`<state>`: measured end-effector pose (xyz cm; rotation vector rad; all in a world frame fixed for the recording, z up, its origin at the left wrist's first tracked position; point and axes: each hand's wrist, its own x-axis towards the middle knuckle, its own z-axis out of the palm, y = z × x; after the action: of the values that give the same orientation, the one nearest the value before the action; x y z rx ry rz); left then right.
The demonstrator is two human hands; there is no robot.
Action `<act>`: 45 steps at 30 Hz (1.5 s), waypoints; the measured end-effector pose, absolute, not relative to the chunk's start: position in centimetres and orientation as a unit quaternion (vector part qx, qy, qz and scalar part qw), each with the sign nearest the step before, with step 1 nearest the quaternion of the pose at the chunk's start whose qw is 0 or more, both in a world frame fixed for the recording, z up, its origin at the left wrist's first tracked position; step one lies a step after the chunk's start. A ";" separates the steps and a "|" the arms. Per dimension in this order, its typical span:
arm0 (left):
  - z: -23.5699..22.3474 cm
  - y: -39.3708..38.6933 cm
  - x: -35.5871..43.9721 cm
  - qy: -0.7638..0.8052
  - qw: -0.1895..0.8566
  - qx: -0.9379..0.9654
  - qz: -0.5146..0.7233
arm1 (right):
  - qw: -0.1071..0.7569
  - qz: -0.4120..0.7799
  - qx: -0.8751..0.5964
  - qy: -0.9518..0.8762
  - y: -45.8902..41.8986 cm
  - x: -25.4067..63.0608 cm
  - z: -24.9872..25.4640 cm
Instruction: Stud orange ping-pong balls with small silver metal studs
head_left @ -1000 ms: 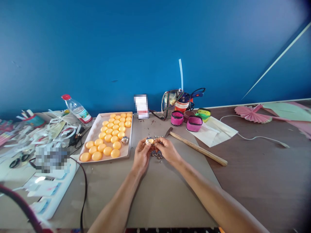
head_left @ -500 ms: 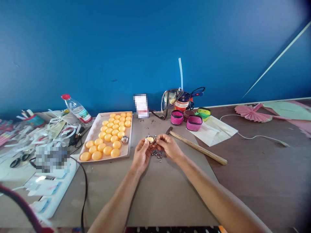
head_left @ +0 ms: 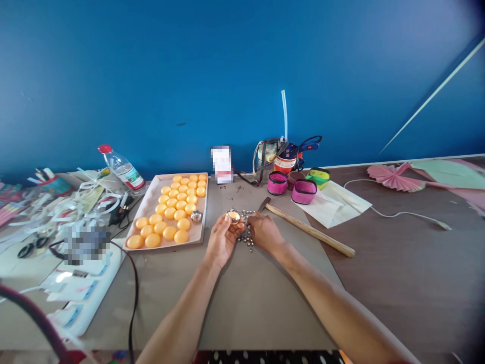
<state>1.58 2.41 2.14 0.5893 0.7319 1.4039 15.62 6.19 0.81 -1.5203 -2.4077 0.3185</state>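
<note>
My left hand (head_left: 223, 237) pinches an orange ball (head_left: 235, 216), like a ping-pong ball, with shiny silver studs set around its sides; a bare orange patch faces up. My right hand (head_left: 265, 231) reaches down to a pile of small silver studs (head_left: 248, 240) on the table, its fingers bent and drawn together among them. Whatever lies between those fingertips is hidden. To the left, a shallow cardboard tray (head_left: 132, 225) holds many plain orange balls (head_left: 168, 214) in rows and one ball covered in silver (head_left: 196, 216).
A hammer (head_left: 310, 227) lies right of my hands, by a white paper (head_left: 337, 205). Pink bands (head_left: 303, 192) and an orange-and-blue container (head_left: 285, 163) stand behind. At left are a bottle (head_left: 127, 172), power strip (head_left: 89, 303), black cable (head_left: 134, 293) and scissors (head_left: 32, 246).
My right hand has left the ball and moved down to the studs, which are more spread out now. My left hand still holds the ball. The view has shifted slightly.
</note>
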 end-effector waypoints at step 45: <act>2.2 2.3 1.7 0.301 0.682 0.283 0.603 | 0.463 0.634 -0.362 -0.502 5.5 14.5 2.9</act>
<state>1.68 2.28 2.24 0.6349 0.6747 1.3529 14.52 5.48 2.94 -0.8897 -1.2336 1.5587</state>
